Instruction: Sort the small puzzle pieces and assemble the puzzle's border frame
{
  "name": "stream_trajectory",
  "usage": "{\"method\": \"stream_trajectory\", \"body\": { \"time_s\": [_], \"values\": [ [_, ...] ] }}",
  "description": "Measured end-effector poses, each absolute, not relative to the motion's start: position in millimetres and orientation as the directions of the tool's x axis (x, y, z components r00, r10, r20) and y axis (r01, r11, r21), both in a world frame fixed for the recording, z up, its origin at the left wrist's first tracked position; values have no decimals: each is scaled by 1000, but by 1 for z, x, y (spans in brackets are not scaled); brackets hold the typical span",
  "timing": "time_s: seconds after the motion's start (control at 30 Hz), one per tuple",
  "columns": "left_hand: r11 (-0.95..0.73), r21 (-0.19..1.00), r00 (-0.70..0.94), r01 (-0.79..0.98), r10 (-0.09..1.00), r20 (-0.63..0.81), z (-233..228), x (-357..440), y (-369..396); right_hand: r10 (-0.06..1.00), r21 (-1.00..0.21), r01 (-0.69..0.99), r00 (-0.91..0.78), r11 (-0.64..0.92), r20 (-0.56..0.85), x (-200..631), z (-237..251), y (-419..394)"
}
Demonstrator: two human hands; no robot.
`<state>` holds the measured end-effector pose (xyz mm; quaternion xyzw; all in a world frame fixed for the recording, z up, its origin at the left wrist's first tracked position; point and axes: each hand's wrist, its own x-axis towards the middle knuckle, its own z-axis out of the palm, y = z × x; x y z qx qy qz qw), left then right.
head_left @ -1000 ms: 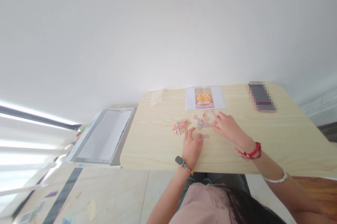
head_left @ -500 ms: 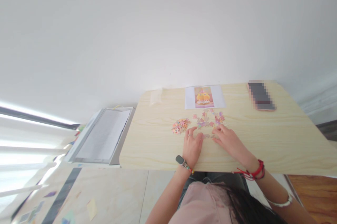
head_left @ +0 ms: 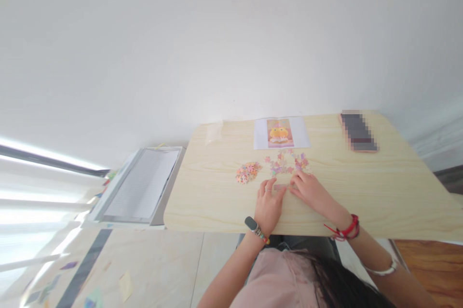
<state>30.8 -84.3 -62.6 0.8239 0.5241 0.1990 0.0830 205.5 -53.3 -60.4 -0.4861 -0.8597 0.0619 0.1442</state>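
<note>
A short strip of joined jigsaw pieces (head_left: 279, 186) lies on the table between my hands. My left hand (head_left: 268, 207) rests at its left end, fingers curled, with thumb and fingertips on the strip. At the strip's right end, my right hand (head_left: 314, 194) pinches a small jigsaw piece, mostly hidden by the fingers. Just beyond are loose jigsaw pieces (head_left: 280, 169), spread out in pink and purple. A denser heap of jigsaw pieces (head_left: 247, 173) sits to the left of them.
Behind the pieces lies a paper sheet with a printed yellow character (head_left: 279, 133). A clear plastic bag (head_left: 214, 132) is at the back left, a phone (head_left: 359, 132) at the back right. Left of the wooden table (head_left: 202, 202) stands a grey-white box with papers (head_left: 142, 185).
My left hand has shifted right along the strip, bringing its thumb close to my right fingertips. The right hand has moved only slightly, still at the strip's right end.
</note>
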Motion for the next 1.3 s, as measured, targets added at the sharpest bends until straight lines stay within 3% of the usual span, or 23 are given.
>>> {"method": "stream_trajectory", "body": {
  "time_s": [0.27,0.87,1.03,1.3],
  "values": [
    [-442,339,374,831,893,249,-63,32,-84,845,-243,809,-508,534,167,203,-54,-48],
    [-468,334,417,818,883,214,-60,35,-81,888,-463,764,-439,448,135,205,-60,-54],
    [-453,364,387,814,890,242,-58,25,-75,918,-549,735,-316,397,240,221,-65,-62],
    [-419,369,311,830,896,317,-56,8,-72,950,-549,785,-159,287,269,254,-60,-60]
  ]
}}
